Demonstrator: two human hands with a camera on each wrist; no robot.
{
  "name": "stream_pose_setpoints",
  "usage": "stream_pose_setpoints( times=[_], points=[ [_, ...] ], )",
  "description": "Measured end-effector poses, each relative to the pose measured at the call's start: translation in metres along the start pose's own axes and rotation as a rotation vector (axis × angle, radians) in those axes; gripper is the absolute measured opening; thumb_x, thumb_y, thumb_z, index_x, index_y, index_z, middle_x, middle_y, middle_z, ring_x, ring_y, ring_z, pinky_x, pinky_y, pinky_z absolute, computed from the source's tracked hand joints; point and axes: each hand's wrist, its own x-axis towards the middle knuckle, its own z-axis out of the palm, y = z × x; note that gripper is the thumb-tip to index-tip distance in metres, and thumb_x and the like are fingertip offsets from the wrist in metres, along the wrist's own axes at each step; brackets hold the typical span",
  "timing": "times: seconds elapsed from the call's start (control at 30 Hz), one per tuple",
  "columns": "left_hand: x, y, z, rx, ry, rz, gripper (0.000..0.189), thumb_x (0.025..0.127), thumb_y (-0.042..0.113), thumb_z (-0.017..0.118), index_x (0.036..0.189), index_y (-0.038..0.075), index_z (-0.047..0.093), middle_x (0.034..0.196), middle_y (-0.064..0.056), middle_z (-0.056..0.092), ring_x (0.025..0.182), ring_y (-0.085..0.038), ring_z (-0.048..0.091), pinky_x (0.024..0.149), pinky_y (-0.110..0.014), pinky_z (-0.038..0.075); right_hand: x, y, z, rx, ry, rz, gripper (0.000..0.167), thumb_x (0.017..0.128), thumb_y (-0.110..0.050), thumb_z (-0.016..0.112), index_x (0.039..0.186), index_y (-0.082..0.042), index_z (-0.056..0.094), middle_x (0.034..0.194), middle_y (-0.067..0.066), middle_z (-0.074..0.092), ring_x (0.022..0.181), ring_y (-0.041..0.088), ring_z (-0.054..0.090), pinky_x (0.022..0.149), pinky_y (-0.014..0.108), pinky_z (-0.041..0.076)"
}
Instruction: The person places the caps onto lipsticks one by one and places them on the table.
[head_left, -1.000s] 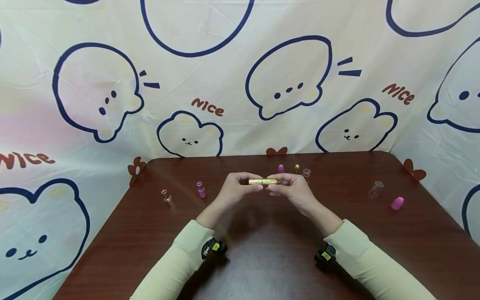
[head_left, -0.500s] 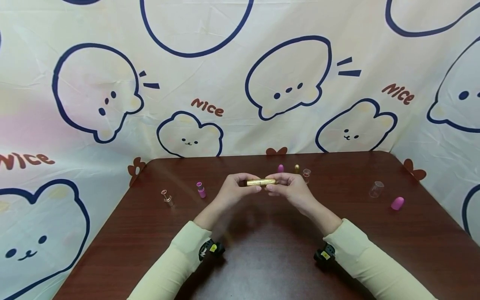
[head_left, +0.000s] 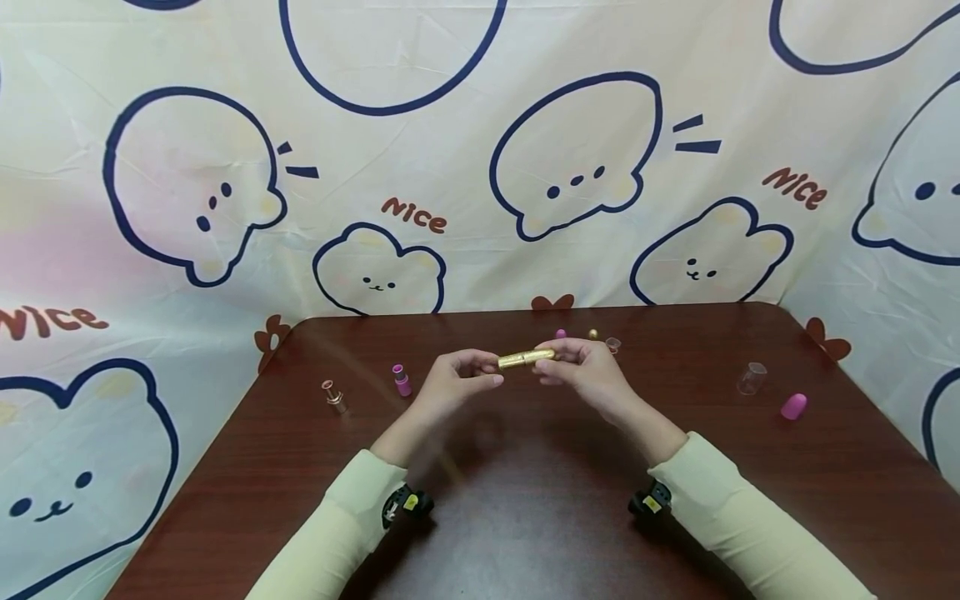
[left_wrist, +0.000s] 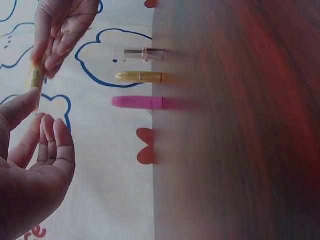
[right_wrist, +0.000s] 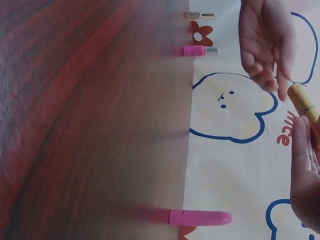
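Observation:
A gold lipstick tube (head_left: 521, 359) is held in the air above the table, its right end a little higher. My right hand (head_left: 592, 371) pinches it near the right end between thumb and fingers. The fingers of my left hand (head_left: 453, 379) are spread loosely by the tube's left end, the thumb apart from them. In the right wrist view, the left hand (right_wrist: 267, 47) has relaxed fingers just off the end of the gold tube (right_wrist: 302, 102). The left wrist view shows the right hand (left_wrist: 65, 30) gripping the tube's far end.
On the brown table (head_left: 525, 517), an open rose-gold lipstick base (head_left: 334, 396) and an open pink base (head_left: 402, 381) stand left. A clear cap (head_left: 752, 378) and pink cap (head_left: 794, 407) stand right. Pink (left_wrist: 137, 102), gold (left_wrist: 140, 77) and rose-gold (left_wrist: 145, 54) lipsticks stand at the back.
My left hand has let go of the tube and drawn back to the left, its thumb parting from it. The right hand has risen slightly, tilting the tube's right end up.

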Motion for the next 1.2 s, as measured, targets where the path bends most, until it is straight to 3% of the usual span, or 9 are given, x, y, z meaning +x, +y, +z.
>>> stream_pose_setpoints(
  times=[0.2, 0.4, 0.63, 0.83, 1.0, 1.2],
  points=[
    [-0.01, -0.007, -0.014, 0.041, 0.047, -0.045, 0.027, 0.086, 0.01, 0.075, 0.111, 0.002, 0.069, 0.094, -0.008, 0.065, 0.086, -0.023, 0.057, 0.07, -0.025, 0.048, 0.004, -0.005, -0.008, -0.094, 0.068, 0.004, 0.032, 0.088, -0.006, 0.072, 0.116, 0.008, 0.064, 0.122, 0.026, 0.06, 0.093, 0.03, 0.069, 0.077, 0.038, 0.055],
    [-0.021, -0.018, -0.032, 0.081, 0.101, -0.092, 0.026, 0.085, 0.01, 0.076, 0.109, 0.002, 0.07, 0.095, -0.008, 0.066, 0.087, -0.023, 0.058, 0.071, -0.025, 0.05, 0.006, -0.012, -0.015, -0.265, 0.133, 0.028, 0.033, 0.088, -0.007, 0.072, 0.117, 0.006, 0.065, 0.107, 0.02, 0.068, 0.09, 0.035, 0.068, 0.074, 0.036, 0.055],
    [-0.031, -0.028, -0.05, 0.146, 0.153, -0.149, 0.032, 0.086, 0.013, 0.075, 0.112, -0.002, 0.068, 0.097, -0.008, 0.067, 0.088, -0.023, 0.058, 0.073, -0.028, 0.05, 0.01, -0.009, -0.018, -0.379, 0.151, 0.046, 0.029, 0.087, -0.008, 0.074, 0.112, 0.004, 0.068, 0.108, 0.016, 0.069, 0.084, 0.027, 0.07, 0.074, 0.038, 0.055],
    [-0.041, -0.03, -0.063, 0.221, 0.181, -0.187, 0.033, 0.086, 0.014, 0.075, 0.113, -0.003, 0.067, 0.102, -0.01, 0.068, 0.092, -0.025, 0.06, 0.074, -0.028, 0.049, 0.013, -0.002, -0.02, -0.526, 0.156, -0.005, 0.024, 0.087, -0.007, 0.073, 0.109, 0.002, 0.069, 0.1, 0.017, 0.07, 0.083, 0.029, 0.07, 0.068, 0.033, 0.056],
    [-0.048, -0.032, -0.074, 0.298, 0.215, -0.235, 0.034, 0.086, 0.019, 0.075, 0.113, -0.001, 0.068, 0.11, -0.012, 0.067, 0.099, -0.026, 0.058, 0.08, -0.033, 0.046, 0.014, 0.001, -0.023, -0.676, 0.17, -0.032, 0.022, 0.087, -0.011, 0.074, 0.104, 0.001, 0.071, 0.095, 0.014, 0.071, 0.077, 0.022, 0.068, 0.063, 0.029, 0.055],
    [-0.053, -0.036, -0.084, 0.313, 0.278, -0.264, 0.032, 0.086, 0.018, 0.075, 0.109, -0.002, 0.069, 0.11, -0.015, 0.068, 0.096, -0.025, 0.06, 0.074, -0.03, 0.047, 0.015, 0.006, -0.024, -0.818, 0.157, -0.063, 0.021, 0.087, -0.012, 0.074, 0.103, 0.001, 0.073, 0.094, 0.014, 0.071, 0.081, 0.022, 0.065, 0.07, 0.034, 0.055]
  ],
)
